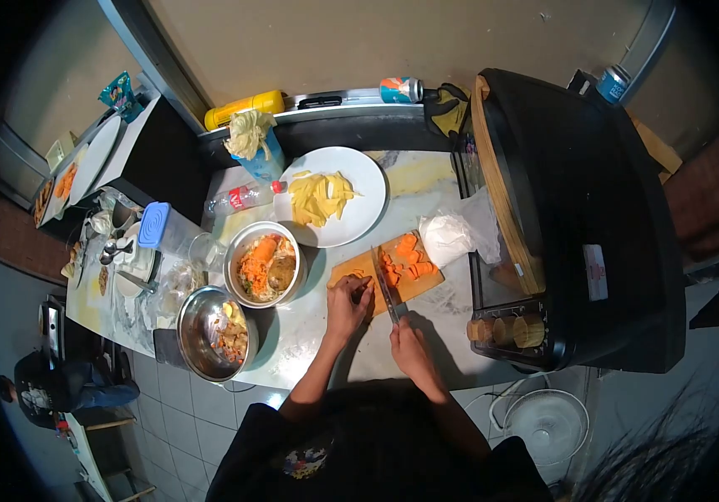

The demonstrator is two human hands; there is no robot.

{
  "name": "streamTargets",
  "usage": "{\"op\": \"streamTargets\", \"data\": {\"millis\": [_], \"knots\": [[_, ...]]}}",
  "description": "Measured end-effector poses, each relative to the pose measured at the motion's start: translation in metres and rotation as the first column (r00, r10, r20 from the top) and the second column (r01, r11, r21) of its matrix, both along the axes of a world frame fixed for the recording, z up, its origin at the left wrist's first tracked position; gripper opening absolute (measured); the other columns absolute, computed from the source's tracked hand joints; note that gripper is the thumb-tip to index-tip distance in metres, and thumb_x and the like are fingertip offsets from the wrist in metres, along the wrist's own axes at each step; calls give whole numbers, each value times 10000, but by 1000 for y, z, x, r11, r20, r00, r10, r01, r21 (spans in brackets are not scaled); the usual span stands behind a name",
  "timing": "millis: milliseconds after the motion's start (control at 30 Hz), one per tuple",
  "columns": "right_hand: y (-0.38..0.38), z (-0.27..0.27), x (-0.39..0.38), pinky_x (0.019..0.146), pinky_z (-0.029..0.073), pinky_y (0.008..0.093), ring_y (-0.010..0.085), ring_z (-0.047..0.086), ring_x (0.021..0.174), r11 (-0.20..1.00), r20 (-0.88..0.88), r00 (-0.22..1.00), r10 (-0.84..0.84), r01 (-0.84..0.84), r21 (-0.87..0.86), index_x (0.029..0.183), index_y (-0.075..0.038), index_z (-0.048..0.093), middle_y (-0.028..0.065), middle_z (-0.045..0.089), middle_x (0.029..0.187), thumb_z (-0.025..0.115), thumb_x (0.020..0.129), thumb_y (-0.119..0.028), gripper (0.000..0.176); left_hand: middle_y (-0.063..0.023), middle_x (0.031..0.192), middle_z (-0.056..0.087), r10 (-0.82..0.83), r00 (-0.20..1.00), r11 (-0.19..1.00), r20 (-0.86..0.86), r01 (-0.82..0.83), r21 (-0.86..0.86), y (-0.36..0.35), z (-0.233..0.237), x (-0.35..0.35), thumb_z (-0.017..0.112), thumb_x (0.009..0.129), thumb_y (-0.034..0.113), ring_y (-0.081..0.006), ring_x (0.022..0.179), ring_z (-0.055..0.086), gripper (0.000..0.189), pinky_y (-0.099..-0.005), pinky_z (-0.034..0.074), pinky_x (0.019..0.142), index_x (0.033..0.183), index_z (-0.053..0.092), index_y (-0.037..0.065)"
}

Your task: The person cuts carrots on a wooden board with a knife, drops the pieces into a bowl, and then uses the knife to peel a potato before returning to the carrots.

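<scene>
My right hand (410,341) is wrapped round the handle of a knife (384,287), whose blade points away from me across a wooden cutting board (414,290). Cut carrot pieces (409,260) lie right of the blade. Left of it, my left hand (348,304) is closed with its fingers curled down on the board; a bit of orange shows just beyond them, but what they hold is hidden. Beyond the board, a white plate (368,219) carries pale yellow strips (319,198). A white bag (448,241) touches the board's far right side.
To the left stand a pot (230,266) of grated carrot and other food and a steel bowl (194,341) with scraps. A plastic bottle (238,199) lies behind them. A large black oven (593,209) borders the right. Another person (50,386) is at far left.
</scene>
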State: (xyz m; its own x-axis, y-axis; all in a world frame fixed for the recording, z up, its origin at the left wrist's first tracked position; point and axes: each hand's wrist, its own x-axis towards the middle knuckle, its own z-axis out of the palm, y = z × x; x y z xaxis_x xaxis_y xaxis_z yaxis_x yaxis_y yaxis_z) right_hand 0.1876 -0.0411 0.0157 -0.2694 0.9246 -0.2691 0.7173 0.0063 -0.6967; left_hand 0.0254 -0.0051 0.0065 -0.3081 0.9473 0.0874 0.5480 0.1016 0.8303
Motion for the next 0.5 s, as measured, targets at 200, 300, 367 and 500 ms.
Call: {"op": "streamTargets", "data": {"millis": [200,300,367,500], "knots": [[11,-4,7,774,409,592,515,531,898,999,-46,999,-3,1,-46,1087,2,478,290,595,902,405,965,-247,287,-164,824,629,-9,999,999,-44,10,32,1,-5,-1,678,781,36,-284,738,625,210,-354,490,698,988,686,-2],[10,-10,8,767,405,599,516,529,887,1000,-56,998,23,-24,-16,1094,-2,480,288,596,907,398,966,-256,296,-156,829,627,-38,996,998,-75,41,40,2,-5,-2,680,772,21,-285,746,625,220,-354,492,700,991,682,9],[7,-12,7,773,403,598,518,527,890,1000,-60,998,8,-7,5,1093,-8,480,287,599,919,399,966,-254,289,-154,857,630,-33,999,999,5,33,-2,2,2,-1,682,761,3,-294,769,626,213,-356,494,713,974,672,9],[5,-7,6,794,408,554,520,520,867,1000,-62,998,0,-2,-30,1053,52,505,312,585,909,429,955,-196,278,-154,873,628,-56,998,998,12,56,-12,3,7,-1,682,755,-10,-303,772,626,199,-358,494,724,952,658,3]]}}
